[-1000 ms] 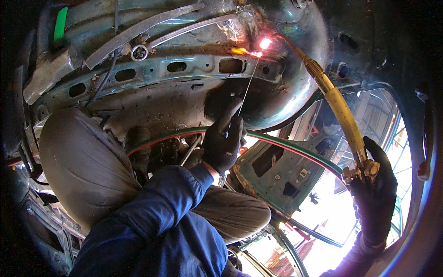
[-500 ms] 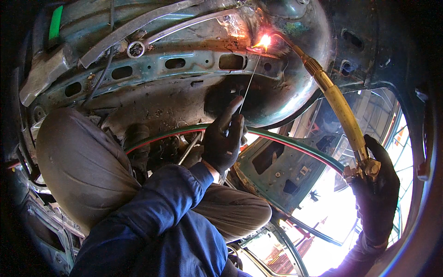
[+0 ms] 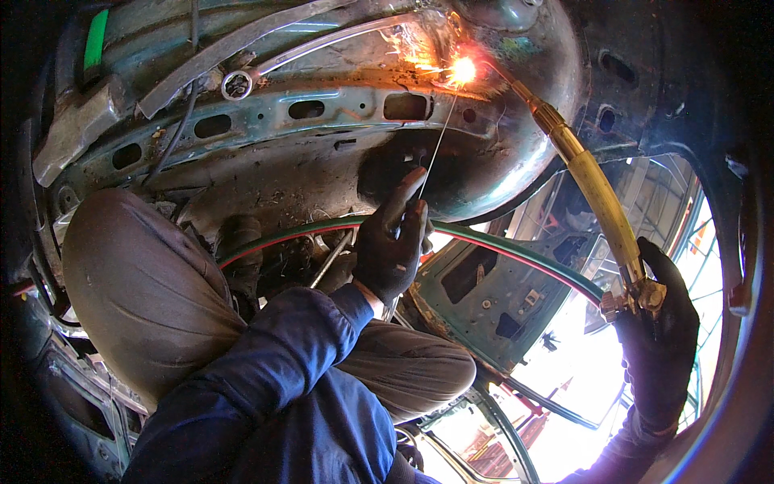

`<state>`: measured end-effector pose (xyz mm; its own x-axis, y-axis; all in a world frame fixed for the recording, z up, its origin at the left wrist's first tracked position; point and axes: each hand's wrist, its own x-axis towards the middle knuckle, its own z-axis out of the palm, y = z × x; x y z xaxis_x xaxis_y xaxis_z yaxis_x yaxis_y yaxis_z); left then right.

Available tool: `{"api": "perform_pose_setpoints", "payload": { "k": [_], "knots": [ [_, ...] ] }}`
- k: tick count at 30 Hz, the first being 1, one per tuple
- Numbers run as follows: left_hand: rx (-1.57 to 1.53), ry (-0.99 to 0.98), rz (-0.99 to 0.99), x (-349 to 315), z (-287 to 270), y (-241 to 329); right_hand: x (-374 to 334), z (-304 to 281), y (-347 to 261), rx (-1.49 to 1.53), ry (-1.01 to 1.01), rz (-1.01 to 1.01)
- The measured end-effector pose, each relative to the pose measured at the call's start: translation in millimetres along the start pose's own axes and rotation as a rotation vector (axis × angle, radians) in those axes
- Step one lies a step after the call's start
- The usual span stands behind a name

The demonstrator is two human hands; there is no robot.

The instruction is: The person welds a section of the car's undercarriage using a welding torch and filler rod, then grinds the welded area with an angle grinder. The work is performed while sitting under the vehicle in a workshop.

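My left hand [image 3: 393, 242], in a dark glove, is closed on a thin filler rod [image 3: 438, 149] that slants up to a bright glow. My right hand [image 3: 663, 323], also gloved, grips the valve end of a brass gas welding torch [image 3: 597, 189]. Its narrow tip reaches the same glowing spot [image 3: 462, 73] on the rusty, greenish car body panel [image 3: 322, 107]. Glare hides the exact point where rod, flame and metal meet. Sparks spray left from it across the panel. Twin green and red hoses [image 3: 516, 248] run from the torch behind my left hand.
A ring spanner [image 3: 322, 42], a curved flat metal bar [image 3: 234, 52] and a hammer [image 3: 81, 133] lie on the panel at upper left. A detached-looking greenish panel [image 3: 492, 290] stands beyond the hoses. My bent knees [image 3: 137, 282] are below the panel.
The glow has grown brighter and rounder, and more sparks fly leftward. Both hands, the torch and the rod stay nearly in place.
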<state>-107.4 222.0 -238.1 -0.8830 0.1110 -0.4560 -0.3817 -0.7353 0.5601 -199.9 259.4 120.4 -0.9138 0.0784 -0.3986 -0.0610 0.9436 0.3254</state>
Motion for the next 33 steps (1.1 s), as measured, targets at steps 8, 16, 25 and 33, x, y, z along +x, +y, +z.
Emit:
{"api": "perform_pose_setpoints", "payload": {
  "k": [8, 16, 25, 33],
  "knots": [
    [-0.023, 0.042, 0.052, -4, 4, 13, -7, 2, 8, -0.014, 0.030, -0.058],
    [0.028, 0.026, 0.215, -3, 11, 49, -83, 56, 57, 0.844, 0.145, 0.321],
    [0.069, -0.032, 0.397, -29, 22, 86, -187, 152, 60, 1.565, 0.436, 0.302],
    [0.178, -0.008, 0.457, -51, 12, 89, -216, 169, 65, 1.570, 0.541, 0.231]
  ]
}}
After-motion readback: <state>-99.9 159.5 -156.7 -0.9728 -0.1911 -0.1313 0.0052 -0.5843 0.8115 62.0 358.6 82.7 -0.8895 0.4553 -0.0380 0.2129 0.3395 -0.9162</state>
